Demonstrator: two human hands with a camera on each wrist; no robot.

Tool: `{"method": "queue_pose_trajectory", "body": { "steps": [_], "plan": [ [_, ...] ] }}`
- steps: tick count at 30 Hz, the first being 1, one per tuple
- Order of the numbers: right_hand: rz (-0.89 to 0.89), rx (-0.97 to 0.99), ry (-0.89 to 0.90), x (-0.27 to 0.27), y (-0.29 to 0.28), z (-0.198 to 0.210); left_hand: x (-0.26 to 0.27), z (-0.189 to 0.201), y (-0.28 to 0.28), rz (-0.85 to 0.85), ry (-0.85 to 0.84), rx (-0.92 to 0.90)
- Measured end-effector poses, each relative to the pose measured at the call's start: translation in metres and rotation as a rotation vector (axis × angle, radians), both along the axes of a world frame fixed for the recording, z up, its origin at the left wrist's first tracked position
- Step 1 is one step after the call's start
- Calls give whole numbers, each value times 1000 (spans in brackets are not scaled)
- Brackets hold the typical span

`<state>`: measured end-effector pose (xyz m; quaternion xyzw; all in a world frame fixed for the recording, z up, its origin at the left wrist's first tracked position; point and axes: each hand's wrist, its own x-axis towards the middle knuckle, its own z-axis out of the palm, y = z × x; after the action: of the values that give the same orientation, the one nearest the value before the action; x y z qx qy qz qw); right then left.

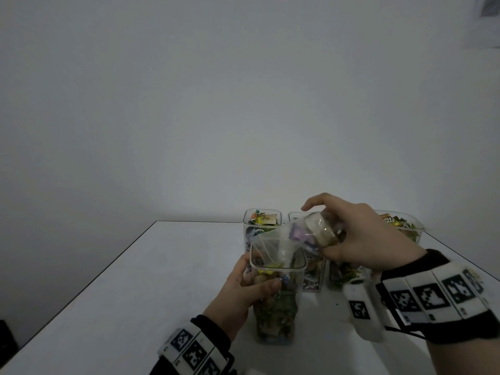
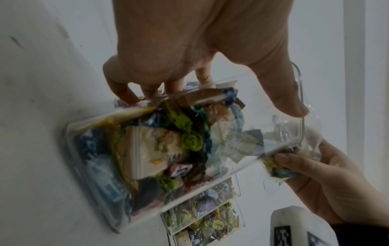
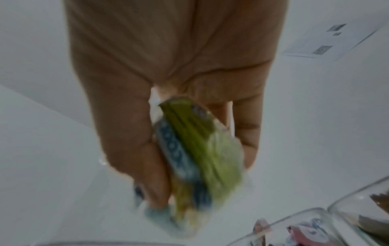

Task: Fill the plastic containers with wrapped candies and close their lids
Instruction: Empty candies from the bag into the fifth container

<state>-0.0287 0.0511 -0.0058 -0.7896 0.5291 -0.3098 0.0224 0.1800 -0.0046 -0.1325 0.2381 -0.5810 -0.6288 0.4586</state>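
Nearest container on the table, four more containers just behind.

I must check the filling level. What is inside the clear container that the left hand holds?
Wrapped candies fill the container most of the way up, and the clear bag's open end dips into its top. The left hand hides part of one wall.

It looked like a bare recording room or lab rather than a home. A plain white table stood against an empty white wall, and a printed sheet, perhaps carrying codes, hung at upper right.
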Motion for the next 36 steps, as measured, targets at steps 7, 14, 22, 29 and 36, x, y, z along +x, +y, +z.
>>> {"method": "queue_pose_trajectory", "body": {
  "steps": [7, 14, 22, 29, 36],
  "plan": [
    [103, 0, -237, 2, 5, 5, -1, 2, 0, 2, -4, 1],
    [183, 229, -523, -1, -4, 0, 0, 0, -2, 3, 4, 23],
    [15, 179, -569, 2, -12, -6, 0, -2, -3, 0, 12, 27],
    [62, 213, -592, 5, -9, -6, 1, -3, -5, -8, 1, 32],
    [48, 169, -563, 9, -6, -4, 1, -3, -5, -12, 10, 23]
  ]
}}
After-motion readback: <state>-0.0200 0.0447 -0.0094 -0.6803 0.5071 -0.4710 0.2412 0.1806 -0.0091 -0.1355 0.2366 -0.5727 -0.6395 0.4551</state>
